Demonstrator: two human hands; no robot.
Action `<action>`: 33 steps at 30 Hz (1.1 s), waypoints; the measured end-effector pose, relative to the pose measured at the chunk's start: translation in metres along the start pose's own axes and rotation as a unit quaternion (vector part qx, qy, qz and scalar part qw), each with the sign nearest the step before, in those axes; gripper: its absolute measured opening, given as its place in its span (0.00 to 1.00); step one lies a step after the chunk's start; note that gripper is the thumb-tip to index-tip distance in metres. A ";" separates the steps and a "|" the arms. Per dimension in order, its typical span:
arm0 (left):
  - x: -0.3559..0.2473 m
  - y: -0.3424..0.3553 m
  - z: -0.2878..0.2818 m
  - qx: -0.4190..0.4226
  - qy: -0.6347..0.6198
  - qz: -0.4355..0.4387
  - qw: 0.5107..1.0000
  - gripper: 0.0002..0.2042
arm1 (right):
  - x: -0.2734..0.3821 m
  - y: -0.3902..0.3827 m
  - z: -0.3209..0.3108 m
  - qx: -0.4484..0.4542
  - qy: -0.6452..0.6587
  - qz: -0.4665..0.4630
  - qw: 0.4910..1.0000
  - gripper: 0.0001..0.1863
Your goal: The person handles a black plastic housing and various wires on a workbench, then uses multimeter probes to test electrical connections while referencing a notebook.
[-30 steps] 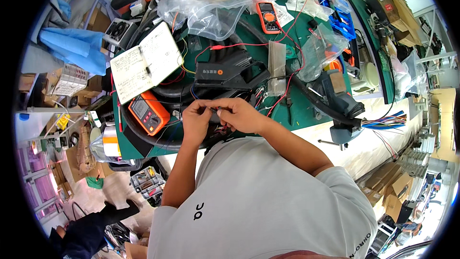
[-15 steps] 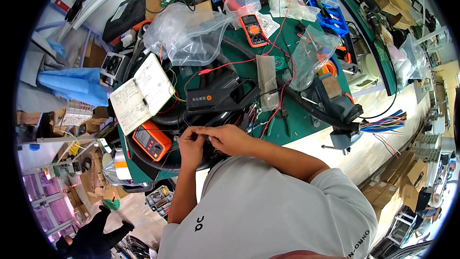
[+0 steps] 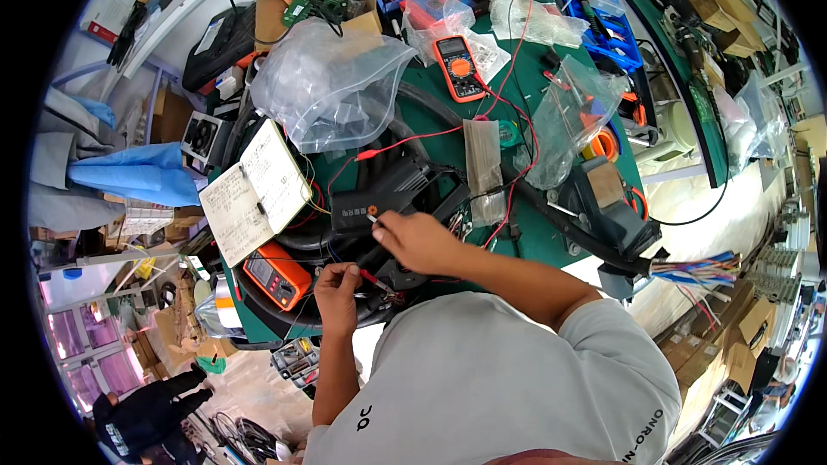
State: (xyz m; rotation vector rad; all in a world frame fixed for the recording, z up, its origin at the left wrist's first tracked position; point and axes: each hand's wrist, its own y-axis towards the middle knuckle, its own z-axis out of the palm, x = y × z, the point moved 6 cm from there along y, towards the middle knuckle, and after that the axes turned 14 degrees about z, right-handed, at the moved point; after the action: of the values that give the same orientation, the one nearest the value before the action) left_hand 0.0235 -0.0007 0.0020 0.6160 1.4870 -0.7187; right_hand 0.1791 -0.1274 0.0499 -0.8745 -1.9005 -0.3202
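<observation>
My left hand (image 3: 337, 294) is pinched closed at the near side of the bench. A narrow red piece (image 3: 370, 278) lies right at its fingertips, beside a bundle of thin wires (image 3: 392, 294); whether the fingers grip it is unclear. My right hand (image 3: 419, 242) is closed, with a small pale piece (image 3: 372, 218) showing at its fingertips. That hand is over the near edge of a black charging-gun housing (image 3: 353, 209). Thick black cable (image 3: 297, 239) coils around and under the housing.
An open notebook (image 3: 244, 198) and an orange clamp meter (image 3: 277, 275) lie to the left. Farther back are an orange multimeter (image 3: 459, 69) with red leads and a clear plastic bag (image 3: 323, 86). A vise (image 3: 607, 194) stands at right, near cable ending in multicoloured wires (image 3: 702, 269).
My hands, together before, have moved apart. The right went up and right toward the housing; the left dropped slightly nearer to me. A red piece now shows between them.
</observation>
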 end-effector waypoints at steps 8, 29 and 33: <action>-0.004 0.002 0.010 -0.042 -0.040 -0.055 0.997 0.06 | 0.011 0.009 0.065 0.012 0.141 -0.060 0.988 0.15; -0.002 0.001 0.003 -0.001 -0.151 -0.058 0.987 0.05 | 0.025 0.029 -0.031 -0.118 0.078 -0.110 0.984 0.15; 0.005 -0.005 0.000 -0.016 -0.149 -0.074 0.986 0.05 | -0.062 0.133 -0.136 -0.381 -0.009 0.017 0.924 0.19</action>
State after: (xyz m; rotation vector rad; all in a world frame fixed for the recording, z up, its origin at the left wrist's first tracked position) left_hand 0.0198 -0.0040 -0.0030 0.3566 1.2711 -0.8606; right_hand 0.3788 -0.1360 0.0423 -1.4100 -1.7730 -1.0778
